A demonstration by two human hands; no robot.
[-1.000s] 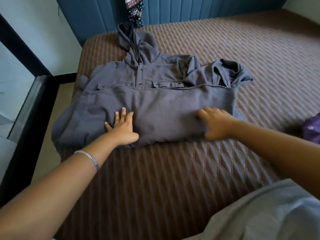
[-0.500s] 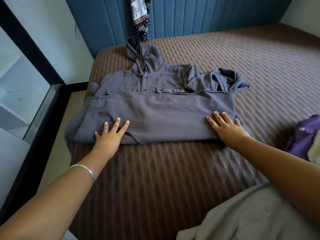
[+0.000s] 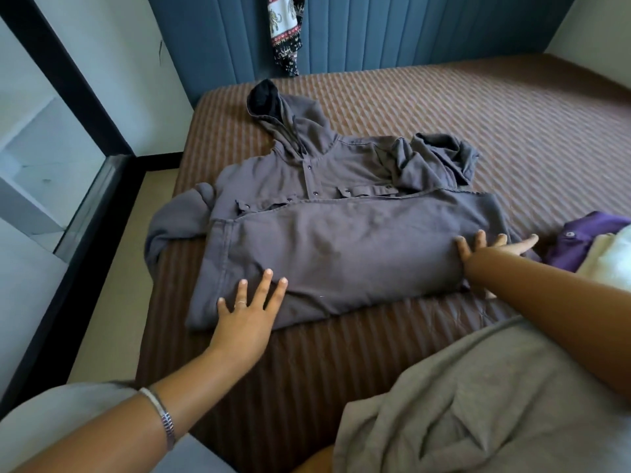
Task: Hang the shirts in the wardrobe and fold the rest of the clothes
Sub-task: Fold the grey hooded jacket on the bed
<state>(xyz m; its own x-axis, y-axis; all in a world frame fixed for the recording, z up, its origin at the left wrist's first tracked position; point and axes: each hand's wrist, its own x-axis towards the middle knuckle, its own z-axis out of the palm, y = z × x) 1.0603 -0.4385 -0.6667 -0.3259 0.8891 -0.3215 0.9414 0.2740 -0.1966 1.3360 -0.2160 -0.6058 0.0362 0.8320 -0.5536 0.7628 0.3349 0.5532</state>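
A grey hooded pullover lies on the brown quilted bed, its lower half folded up over the chest, hood pointing toward the headboard. My left hand lies flat with spread fingers on the near left corner of the fold. My right hand presses flat with straight fingers on the fold's right end, its wrist partly covering it. One sleeve is bunched at the upper right, the other hangs off the bed's left edge.
A purple garment and a white cloth lie at the right edge. A patterned cloth hangs on the blue padded headboard. A black-framed glass partition stands left of the bed. Grey fabric fills the near right.
Both hands have slid outward along the folded hem, the left toward the near left corner, the right to the right end. The right hand's fingers went from curled to flat.
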